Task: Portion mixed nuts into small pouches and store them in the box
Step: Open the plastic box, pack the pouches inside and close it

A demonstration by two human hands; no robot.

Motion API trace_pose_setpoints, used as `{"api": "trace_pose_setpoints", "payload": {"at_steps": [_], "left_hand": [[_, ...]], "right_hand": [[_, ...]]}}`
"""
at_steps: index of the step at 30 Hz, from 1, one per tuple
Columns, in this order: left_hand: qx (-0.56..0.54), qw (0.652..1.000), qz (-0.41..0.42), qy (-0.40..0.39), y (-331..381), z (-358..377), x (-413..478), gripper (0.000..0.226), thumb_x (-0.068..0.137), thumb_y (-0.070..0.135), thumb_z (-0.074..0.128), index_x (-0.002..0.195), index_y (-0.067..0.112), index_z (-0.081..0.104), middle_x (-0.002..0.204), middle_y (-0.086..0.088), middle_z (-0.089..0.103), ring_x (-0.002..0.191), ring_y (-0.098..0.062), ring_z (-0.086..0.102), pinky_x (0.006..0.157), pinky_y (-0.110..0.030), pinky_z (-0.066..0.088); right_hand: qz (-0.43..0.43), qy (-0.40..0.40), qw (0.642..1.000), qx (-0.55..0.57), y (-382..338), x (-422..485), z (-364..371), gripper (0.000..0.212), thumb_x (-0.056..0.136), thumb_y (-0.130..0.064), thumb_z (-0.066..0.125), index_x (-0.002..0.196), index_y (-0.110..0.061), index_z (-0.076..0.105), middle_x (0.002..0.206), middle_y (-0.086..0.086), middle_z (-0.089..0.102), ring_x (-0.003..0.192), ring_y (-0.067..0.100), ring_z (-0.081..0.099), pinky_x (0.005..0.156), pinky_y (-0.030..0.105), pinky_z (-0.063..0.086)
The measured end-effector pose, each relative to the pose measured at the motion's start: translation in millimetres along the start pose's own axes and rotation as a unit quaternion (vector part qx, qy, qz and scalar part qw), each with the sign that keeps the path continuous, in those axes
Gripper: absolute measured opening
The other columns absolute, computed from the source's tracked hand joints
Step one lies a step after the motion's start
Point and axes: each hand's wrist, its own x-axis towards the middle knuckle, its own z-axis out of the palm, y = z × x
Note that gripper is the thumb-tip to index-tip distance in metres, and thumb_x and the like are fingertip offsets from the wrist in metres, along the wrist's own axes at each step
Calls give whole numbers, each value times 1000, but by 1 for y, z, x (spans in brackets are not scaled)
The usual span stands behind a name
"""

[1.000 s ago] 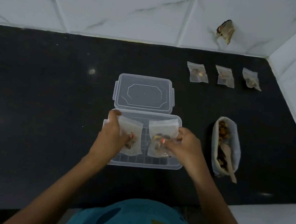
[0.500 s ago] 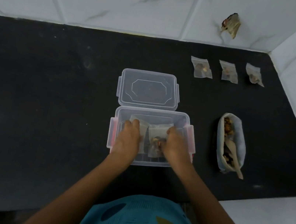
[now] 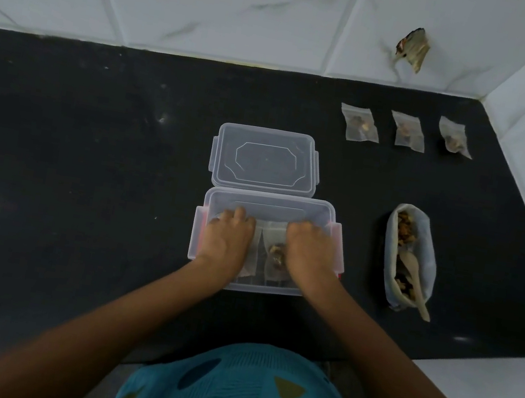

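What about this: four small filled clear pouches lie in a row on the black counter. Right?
Not four: the head view shows three small filled clear pouches lying in a row on the black counter.

Clear glossy plastic box (image 3: 327, 213), polished black stone counter (image 3: 86, 171), wooden spoon (image 3: 413, 281)

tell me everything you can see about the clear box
The box is a clear plastic rectangular tub with pinkish side latches. It stands open and upright on the black counter. Its lid lies flat just beyond it. Inside, the left hand holds the left pouch and the right hand holds the right pouch, side by side.
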Motion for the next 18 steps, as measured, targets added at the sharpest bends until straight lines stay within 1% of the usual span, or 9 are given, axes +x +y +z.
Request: {"api": "trace_pose_setpoints", "payload": {"at_steps": [1,3,5,8,11,13,16,18], "left_hand": [[-18,1000,7,-3,-2,1,1,38,93,15,51,130,11,42,131,-9,42,119,-25,48,98,-33,43],[-21,999,19,-18,-2,3,2,36,93,15,51,128,12,44,129,-9,44,115,-25,51,97,-34,46],[-13,999,27,-37,-2,5,1,34,93,16,51,126,12,44,128,-9,46,112,-24,54,93,-33,48],[0,999,25,-42,-1,5,-2,37,93,16,51,129,12,42,131,-9,45,112,-24,54,93,-32,48],[-8,999,18,-48,-1,4,-3,38,93,17,52,129,12,41,132,-8,44,115,-24,52,94,-33,47],[-27,998,7,-48,1,-1,-3,36,93,20,52,126,12,43,128,-7,47,114,-24,52,93,-33,47],[-95,995,-15,-13,3,-18,-4,35,92,29,52,123,13,48,121,-6,54,109,-25,56,88,-33,48],[-157,987,-23,29,6,-32,-5,35,92,32,52,121,14,51,119,-5,57,106,-24,58,84,-33,46]], "right_hand": [[-30,-14,999,24,2,3,3,26,94,-13,48,118,-7,53,123,10,52,107,22,56,90,28,44],[-88,-57,993,57,4,8,6,32,90,-14,55,123,-11,53,126,7,46,111,23,51,97,32,43],[-113,-80,989,55,6,8,7,34,89,-13,56,123,-12,53,123,6,45,109,22,51,97,35,44],[-117,-82,988,54,8,4,9,29,90,-11,54,119,-12,53,119,6,46,102,21,53,91,34,49],[-113,-91,988,58,10,2,8,31,89,-12,55,120,-12,51,122,7,45,107,22,51,93,36,47],[-110,-88,987,82,11,2,4,35,88,-10,56,123,-11,50,126,8,44,111,23,50,96,36,45],[-94,-67,982,152,16,0,-12,42,87,-8,58,128,-13,48,131,5,45,116,22,50,96,32,40],[-82,-41,978,188,25,-1,-28,43,87,-12,60,128,-16,49,129,2,49,113,19,53,94,32,43]]}}
